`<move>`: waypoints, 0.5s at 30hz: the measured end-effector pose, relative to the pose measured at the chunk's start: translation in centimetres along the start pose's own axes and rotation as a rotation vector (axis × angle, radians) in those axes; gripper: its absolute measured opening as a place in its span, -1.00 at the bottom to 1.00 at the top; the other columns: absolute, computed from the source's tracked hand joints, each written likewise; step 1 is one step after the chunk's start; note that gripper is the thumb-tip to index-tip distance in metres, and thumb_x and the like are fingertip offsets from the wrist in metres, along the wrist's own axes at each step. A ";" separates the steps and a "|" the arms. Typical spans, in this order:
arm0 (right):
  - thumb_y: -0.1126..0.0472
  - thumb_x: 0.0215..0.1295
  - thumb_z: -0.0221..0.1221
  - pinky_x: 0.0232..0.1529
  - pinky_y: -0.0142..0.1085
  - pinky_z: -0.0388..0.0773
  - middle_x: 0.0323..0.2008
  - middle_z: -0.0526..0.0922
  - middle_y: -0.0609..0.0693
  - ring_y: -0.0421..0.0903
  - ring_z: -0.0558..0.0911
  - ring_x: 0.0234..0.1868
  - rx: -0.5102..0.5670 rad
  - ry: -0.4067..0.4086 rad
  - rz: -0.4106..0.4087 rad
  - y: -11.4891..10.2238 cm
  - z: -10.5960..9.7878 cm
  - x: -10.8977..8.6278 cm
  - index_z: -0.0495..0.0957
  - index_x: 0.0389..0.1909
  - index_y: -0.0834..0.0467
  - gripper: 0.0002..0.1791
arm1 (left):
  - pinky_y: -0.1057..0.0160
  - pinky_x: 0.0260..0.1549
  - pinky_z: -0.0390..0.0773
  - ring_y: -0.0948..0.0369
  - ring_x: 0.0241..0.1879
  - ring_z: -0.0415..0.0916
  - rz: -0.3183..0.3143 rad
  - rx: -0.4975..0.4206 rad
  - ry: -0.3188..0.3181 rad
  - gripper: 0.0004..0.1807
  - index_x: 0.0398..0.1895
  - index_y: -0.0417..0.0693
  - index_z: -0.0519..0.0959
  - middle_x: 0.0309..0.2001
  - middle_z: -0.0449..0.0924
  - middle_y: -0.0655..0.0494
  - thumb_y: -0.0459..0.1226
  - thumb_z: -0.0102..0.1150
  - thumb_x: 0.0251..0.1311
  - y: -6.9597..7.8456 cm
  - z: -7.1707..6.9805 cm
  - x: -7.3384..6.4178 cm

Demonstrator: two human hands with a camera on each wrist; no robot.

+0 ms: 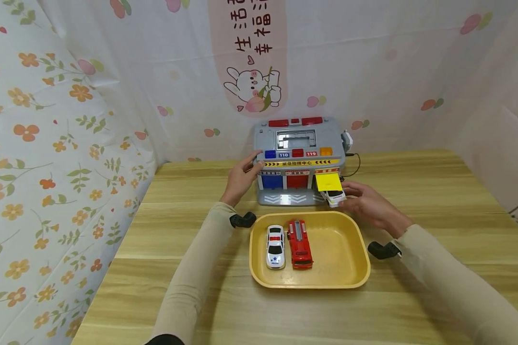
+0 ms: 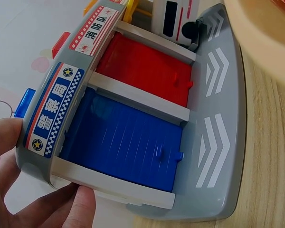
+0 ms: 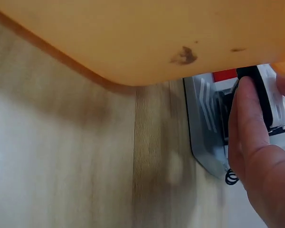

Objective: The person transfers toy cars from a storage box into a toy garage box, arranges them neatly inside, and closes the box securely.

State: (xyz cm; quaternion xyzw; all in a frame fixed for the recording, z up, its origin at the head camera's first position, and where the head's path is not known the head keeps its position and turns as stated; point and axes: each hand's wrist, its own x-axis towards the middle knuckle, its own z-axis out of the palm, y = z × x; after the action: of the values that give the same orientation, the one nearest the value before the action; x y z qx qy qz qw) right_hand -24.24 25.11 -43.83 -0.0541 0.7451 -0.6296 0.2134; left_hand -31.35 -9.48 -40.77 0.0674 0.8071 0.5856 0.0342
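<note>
Wooden table: carries everything (image 1: 414, 177); a patterned cloth (image 1: 177, 57) hangs behind its far edge.
Toy station: stands by the table's far edge (image 1: 265, 139), its blue door (image 1: 272, 181) and red door (image 1: 297, 181) down, the right-hand bay uncovered.
Yellow tray: lies on the table just before the toy station (image 1: 332, 258) (the right wrist view shows dark marks on it).
Left hand: thumb and fingers grip the toy station's left front corner (image 1: 241, 179), well apart from the white car, with the blue and red doors between.
Right hand: the nearer one, its fingers set narrowly about the white car (image 1: 368, 203), coming in from the right.
Red fire truck: in the yellow tray, left of its middle, long axis running near to far (image 1: 300, 244).
Police car: beside the red fire truck, nearer the tray's left edge, roughly parallel (image 1: 276, 247).
White car: at the right front corner of the toy station's base, left of the right hand's palm (image 1: 334, 199); its long axis points into the bay, slightly aslant, the near end turned right.
Yellow flap: juts out over the white car's far end (image 1: 329, 182), hiding it from above.
</note>
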 end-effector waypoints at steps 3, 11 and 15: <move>0.37 0.36 0.14 0.04 -0.41 0.62 0.37 0.25 0.32 -0.10 0.51 0.10 -0.047 0.015 -0.010 -0.1 0.2 0.4 0.17 0.46 0.25 -0.33 | 0.04 0.25 0.57 -0.01 0.46 0.34 -0.003 0.000 0.002 -0.53 0.38 0.51 0.42 0.50 0.31 0.03 0.02 0.12 0.42 0.0 0.0 0.1; 0.30 0.35 0.22 0.06 -0.40 0.62 0.38 0.30 0.36 0.21 0.39 0.31 -0.170 0.051 -0.032 0.0 0.6 0.8 0.14 0.52 0.19 -0.23 | 0.04 0.24 0.58 -0.02 0.45 0.35 0.002 0.014 -0.004 -0.52 0.39 0.52 0.41 0.50 0.32 0.03 0.04 0.10 0.42 0.0 0.1 0.2; 0.27 0.38 0.20 0.24 -0.18 0.59 0.38 0.40 0.33 0.24 0.43 0.34 -0.275 0.053 -0.073 0.3 0.5 1.1 0.19 0.51 0.19 -0.29 | 0.04 0.23 0.58 -0.02 0.45 0.35 -0.002 0.019 0.000 -0.52 0.39 0.52 0.41 0.51 0.30 0.05 0.04 0.10 0.42 0.0 0.1 0.2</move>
State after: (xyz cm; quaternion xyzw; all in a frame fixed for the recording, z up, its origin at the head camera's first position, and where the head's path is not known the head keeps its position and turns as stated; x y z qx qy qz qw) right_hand -25.02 24.28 -44.46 -0.0932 0.8273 -0.5299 0.1614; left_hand -31.48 -9.36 -40.83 0.0668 0.8126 0.5779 0.0343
